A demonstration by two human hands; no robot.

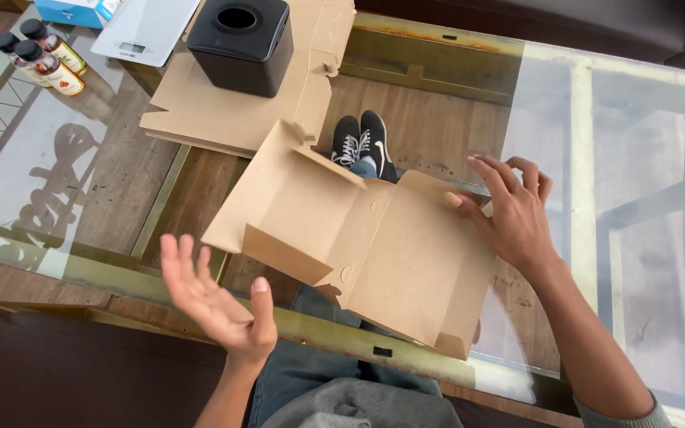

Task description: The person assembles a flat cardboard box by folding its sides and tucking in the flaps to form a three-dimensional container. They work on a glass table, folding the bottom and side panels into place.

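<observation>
The cardboard box is showing a matt, slightly fibrous brown kraft surface, like the flat cardboard sheets behind it. The glass tabletop is gleaming and throwing reflections, its metal frame looking brassy and worn. The black cube container is appearing smooth and satin, probably plastic. The scale is shining glossy white.

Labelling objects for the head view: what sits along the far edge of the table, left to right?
Three small dark-capped bottles → white flat digital scale → black square box with a round top opening, standing on a stack of flat brown cardboard.
</observation>
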